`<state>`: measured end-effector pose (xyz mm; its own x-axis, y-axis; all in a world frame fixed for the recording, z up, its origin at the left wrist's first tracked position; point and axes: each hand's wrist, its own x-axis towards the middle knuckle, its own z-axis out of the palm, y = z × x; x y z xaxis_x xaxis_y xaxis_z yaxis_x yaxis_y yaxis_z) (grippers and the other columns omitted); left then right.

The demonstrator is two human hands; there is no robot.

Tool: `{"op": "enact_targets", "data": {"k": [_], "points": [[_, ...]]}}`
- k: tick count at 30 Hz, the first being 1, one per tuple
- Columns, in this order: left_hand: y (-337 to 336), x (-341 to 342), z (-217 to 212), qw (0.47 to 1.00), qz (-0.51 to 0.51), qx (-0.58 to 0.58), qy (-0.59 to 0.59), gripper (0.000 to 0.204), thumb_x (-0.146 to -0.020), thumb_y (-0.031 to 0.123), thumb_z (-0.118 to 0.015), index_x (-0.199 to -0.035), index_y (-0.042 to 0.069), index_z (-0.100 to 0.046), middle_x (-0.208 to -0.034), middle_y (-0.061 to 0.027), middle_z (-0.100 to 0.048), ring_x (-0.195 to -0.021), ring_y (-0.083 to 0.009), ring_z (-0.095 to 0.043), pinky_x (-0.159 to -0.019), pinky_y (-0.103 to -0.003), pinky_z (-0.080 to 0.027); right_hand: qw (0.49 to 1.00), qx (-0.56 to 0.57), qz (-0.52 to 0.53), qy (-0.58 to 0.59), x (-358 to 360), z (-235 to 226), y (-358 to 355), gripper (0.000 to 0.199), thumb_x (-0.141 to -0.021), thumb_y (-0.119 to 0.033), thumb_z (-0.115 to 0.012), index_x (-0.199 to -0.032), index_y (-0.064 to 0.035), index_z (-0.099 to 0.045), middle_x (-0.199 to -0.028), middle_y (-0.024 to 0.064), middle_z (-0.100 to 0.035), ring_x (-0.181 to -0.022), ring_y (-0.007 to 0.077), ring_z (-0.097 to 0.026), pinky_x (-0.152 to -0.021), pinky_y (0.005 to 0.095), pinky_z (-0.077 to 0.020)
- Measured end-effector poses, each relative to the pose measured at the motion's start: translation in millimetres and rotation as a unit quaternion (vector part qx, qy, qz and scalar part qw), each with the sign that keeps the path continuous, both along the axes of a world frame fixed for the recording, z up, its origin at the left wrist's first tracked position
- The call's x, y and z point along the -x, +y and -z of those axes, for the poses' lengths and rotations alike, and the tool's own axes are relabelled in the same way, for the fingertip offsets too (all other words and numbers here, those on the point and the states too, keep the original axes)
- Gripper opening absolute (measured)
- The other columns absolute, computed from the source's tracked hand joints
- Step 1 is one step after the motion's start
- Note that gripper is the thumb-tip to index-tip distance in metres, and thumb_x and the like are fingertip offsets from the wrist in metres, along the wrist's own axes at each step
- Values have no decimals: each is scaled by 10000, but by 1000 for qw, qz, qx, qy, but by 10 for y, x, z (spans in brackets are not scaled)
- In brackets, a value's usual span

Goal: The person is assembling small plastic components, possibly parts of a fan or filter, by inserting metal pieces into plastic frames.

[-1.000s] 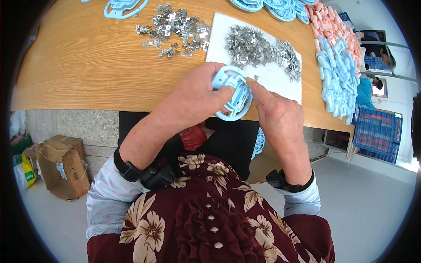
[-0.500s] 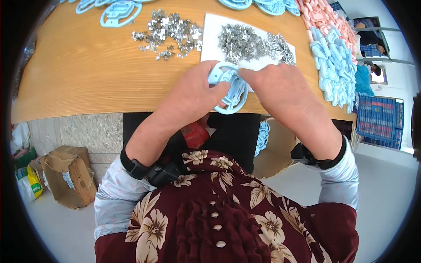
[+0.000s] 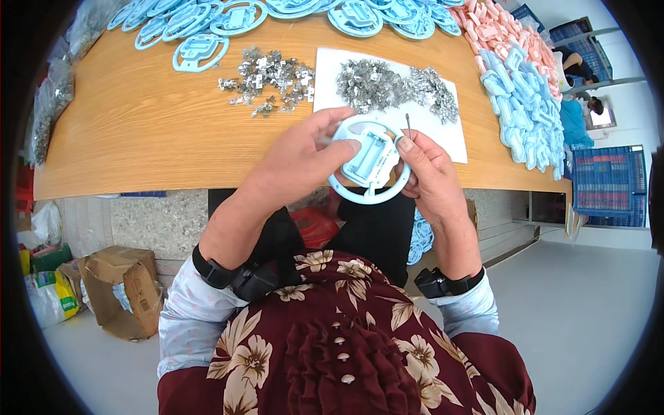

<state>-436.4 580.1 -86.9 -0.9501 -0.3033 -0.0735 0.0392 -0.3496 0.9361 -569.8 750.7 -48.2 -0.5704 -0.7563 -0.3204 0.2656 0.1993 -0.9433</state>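
Note:
A light blue plastic toy steering wheel (image 3: 358,188) is held just past the table's front edge, its face with the rectangular compartment turned up. My left hand (image 3: 299,160) is closed on its left side, the thumb lying over the rim beside the compartment. At the right rim, my right hand (image 3: 434,171) pinches the wheel between thumb and fingers. A thin metal tool (image 3: 408,123) sticks up from that same hand; its lower part is hidden by the fingers. Beyond my hands, small metal clips (image 3: 373,84) lie heaped on a white sheet (image 3: 330,63).
More loose metal clips (image 3: 271,77) lie on the wooden table (image 3: 138,131). Blue wheels (image 3: 200,52) crowd its far edge. Blue parts (image 3: 515,104) and pink parts (image 3: 494,28) are piled at the right. Bags (image 3: 52,111) stand at the left edge, a cardboard box (image 3: 121,290) on the floor.
The wheel has turned flatter, showing its compartment face. My right hand has drawn back and rotated to the right rim, and the metal tool now shows. The view has shifted slightly.

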Motion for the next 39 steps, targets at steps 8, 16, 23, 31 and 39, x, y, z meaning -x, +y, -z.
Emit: {"op": "enact_targets", "data": {"k": [8,16,23,31,39], "points": [[36,12,68,919,-17,394,29,429,-1009,160,-448,-1409,5,-466,-1093,-126,-643,-877,-163,-646,-753,-303,-534,1000,-7,-23,12,-64,-89,65,297,-994,-316,-576,-1119,-50,-624,-757,-57,-494,-600,17,-394,-502,189,-289],[36,-70,-2,977,83,-178,83,446,-1037,324,-477,-1352,9,-500,-922,-94,-654,-726,-144,-643,-622,-243,-526,962,62,29,263,-222,80,-158,348,-976,-167,-622,-1266,17,-563,-645,-12,-543,-707,46,-572,-630,227,-471],[78,-125,38,946,112,-284,112,452,-1025,339,-493,-1350,25,-497,-996,-148,-668,-767,-205,-676,-619,-294,-569,983,47,-23,173,-180,38,-322,394,-900,-206,-720,-1172,57,-611,-772,38,-640,-794,85,-622,-700,253,-491],[42,-55,195,875,154,-439,131,480,-1001,340,-511,-1354,14,-488,-1146,-206,-648,-840,-357,-705,-614,-379,-623,999,27,-19,21,24,56,-243,407,-952,-343,-619,-1118,27,-654,-824,-13,-595,-676,41,-482,-591,219,-388],[108,-45,320,837,178,-496,148,621,-966,434,-498,-1346,-55,-452,-1187,-353,-541,-847,-519,-657,-582,-504,-629,974,75,-48,207,-70,-55,-133,288,-1005,-196,-522,-1159,8,-657,-846,-7,-631,-733,41,-529,-629,209,-422]]}}
